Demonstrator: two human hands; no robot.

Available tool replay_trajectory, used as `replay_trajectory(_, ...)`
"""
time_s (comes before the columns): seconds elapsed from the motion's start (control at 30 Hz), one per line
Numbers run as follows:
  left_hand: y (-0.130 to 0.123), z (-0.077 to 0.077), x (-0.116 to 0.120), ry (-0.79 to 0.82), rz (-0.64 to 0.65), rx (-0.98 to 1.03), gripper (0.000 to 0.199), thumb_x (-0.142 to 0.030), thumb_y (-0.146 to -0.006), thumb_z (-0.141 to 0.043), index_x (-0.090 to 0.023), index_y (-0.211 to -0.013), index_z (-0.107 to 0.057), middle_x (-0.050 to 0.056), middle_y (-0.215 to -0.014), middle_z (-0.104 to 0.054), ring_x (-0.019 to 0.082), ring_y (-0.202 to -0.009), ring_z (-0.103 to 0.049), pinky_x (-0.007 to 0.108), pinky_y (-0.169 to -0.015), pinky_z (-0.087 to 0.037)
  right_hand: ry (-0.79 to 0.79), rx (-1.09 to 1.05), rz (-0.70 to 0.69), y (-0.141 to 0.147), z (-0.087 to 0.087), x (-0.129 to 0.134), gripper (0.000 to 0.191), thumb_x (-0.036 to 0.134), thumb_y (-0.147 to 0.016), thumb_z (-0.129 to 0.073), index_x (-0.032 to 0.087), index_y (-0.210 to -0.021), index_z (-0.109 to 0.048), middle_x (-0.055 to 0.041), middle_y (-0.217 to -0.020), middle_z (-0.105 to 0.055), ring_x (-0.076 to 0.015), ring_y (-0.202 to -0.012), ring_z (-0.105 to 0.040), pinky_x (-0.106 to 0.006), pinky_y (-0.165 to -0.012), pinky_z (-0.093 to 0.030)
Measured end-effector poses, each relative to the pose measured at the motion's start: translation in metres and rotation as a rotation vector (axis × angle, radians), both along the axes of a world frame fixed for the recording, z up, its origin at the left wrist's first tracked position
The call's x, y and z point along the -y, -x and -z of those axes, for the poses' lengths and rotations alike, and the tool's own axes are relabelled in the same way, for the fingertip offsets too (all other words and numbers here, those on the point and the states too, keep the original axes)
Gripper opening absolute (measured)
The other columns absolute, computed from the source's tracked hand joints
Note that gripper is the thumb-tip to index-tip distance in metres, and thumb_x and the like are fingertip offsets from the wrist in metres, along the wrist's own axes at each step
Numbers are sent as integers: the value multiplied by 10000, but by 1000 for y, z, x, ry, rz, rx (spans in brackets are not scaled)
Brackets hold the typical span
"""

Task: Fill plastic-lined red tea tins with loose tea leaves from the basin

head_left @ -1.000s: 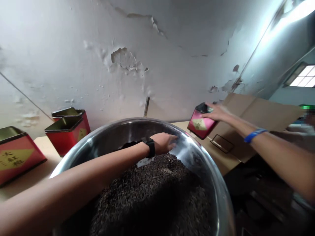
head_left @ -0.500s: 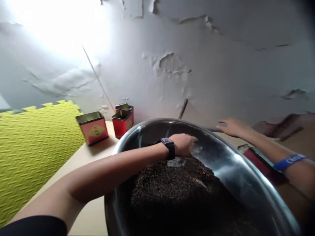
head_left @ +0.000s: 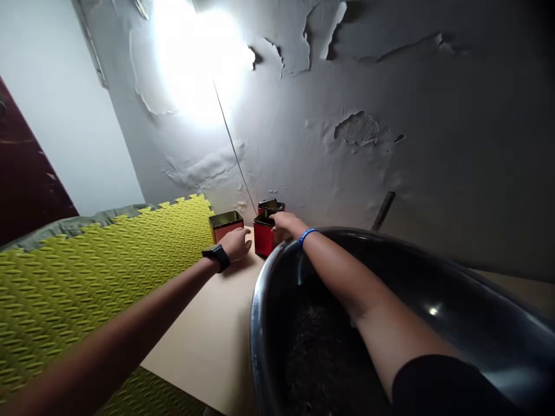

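My left hand point(head_left: 237, 244), with a black watch at the wrist, is in front of the left red tea tin point(head_left: 223, 230) and hides part of it. Its thumb and fingers are apart, holding nothing that I can see. My right hand point(head_left: 287, 224) stretches over the big metal bowl point(head_left: 255, 323), a blue band on its wrist. Its fingers close on the rim and side of the middle red tin point(head_left: 262, 238), which stands open-topped on the table. Another red tin point(head_left: 273, 204) is just behind. Dark dried tea leaves point(head_left: 321, 352) lie in the bowl.
A yellow foam mat point(head_left: 151, 266) borders the pale table point(head_left: 208, 335) on the left. Behind is a grey wall point(head_left: 295, 162) with peeling paint and a thin rod point(head_left: 234, 144). A dark stick point(head_left: 384, 211) rises behind the bowl.
My left hand has left the bowl and moved left to the tins. My right hand has come from the right side across the bowl to the middle tin. The view has swung left.
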State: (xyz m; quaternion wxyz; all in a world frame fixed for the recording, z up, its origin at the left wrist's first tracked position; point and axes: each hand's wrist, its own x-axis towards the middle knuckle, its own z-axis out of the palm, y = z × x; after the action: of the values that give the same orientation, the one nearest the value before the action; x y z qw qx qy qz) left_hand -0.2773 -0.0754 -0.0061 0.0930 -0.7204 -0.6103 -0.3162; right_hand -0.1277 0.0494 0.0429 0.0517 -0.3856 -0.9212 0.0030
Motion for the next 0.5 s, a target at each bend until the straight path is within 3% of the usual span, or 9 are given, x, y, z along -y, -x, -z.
replay_trajectory(0.1,28,0,-1,30,-192,1,219,-283,-694,-486,-176,-866,-568,88,-912,-619,249,-872,-576,383,-768,-440,-9,-19,3,13,14,10,309,312,-854,-502,155,-1120,-512,-85,-1119,-532,-188,-941,-549,-385,-781,-472)
replay_trajectory(0.2,31,-21,-9,70,-217,84,237,-321,-721,-493,-166,-884,-567,99,-878,-621,266,-873,-574,413,-777,-432,-50,-48,13,12,11,19,313,315,-857,-496,151,-1123,-509,-78,-1118,-531,-189,-940,-548,-391,-781,-472)
replay_trajectory(0.33,17,-57,-21,86,-210,298,378,-425,-755,-496,-129,-982,-552,126,-959,-600,272,-945,-556,429,-837,-402,-138,-94,48,-5,-28,24,289,338,-810,-556,143,-1023,-571,-107,-1045,-581,-219,-928,-556,-381,-775,-453)
replay_trajectory(0.43,-7,-82,-24,32,-57,522,455,-495,-793,-435,-125,-1041,-530,122,-979,-592,225,-915,-565,352,-765,-449,-234,-153,47,-36,-62,40,334,404,-756,-597,162,-986,-590,-129,-1017,-604,-273,-938,-547,-388,-769,-413)
replay_trajectory(0.5,-33,-97,-20,-24,81,647,474,-535,-804,-401,-144,-1038,-528,104,-991,-589,187,-851,-573,305,-703,-468,-400,-231,-20,-64,-78,61,335,437,-748,-592,168,-947,-593,-110,-926,-621,-264,-871,-553,-391,-764,-388)
